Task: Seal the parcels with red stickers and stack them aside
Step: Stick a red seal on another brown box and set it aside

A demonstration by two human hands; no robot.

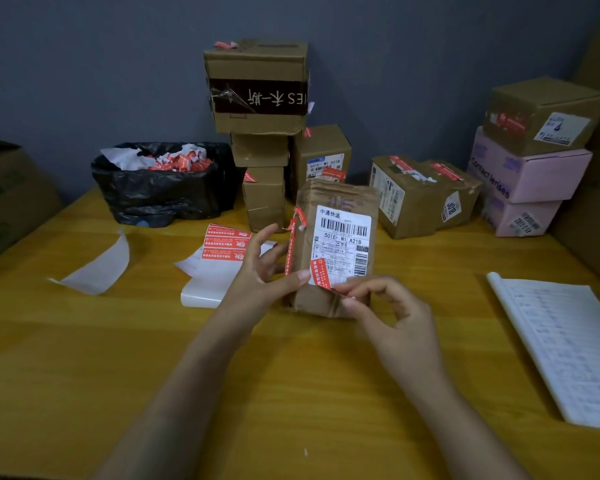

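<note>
A brown paper-wrapped parcel (333,247) stands upright near the middle of the yellow wooden surface (291,375), its white shipping label (342,237) facing the camera. The left hand (267,268) braces the parcel's left side, thumb pressed on its lower front and fingers spread open behind the edge, where a long red sticker (290,247) runs down the left edge. The right hand (392,310) pinches the lower end of a second red sticker (319,273) between thumb and forefinger; that sticker lies slanted across the label's bottom-left corner. Just left of the parcel lies a sheet of red stickers (224,245) on white backing. Behind it, toward the far edge, rises a stack of cardboard boxes (260,133), with a black rubbish bag (160,188) to their left. An open notebook (565,348) lies by the right edge.
</note>
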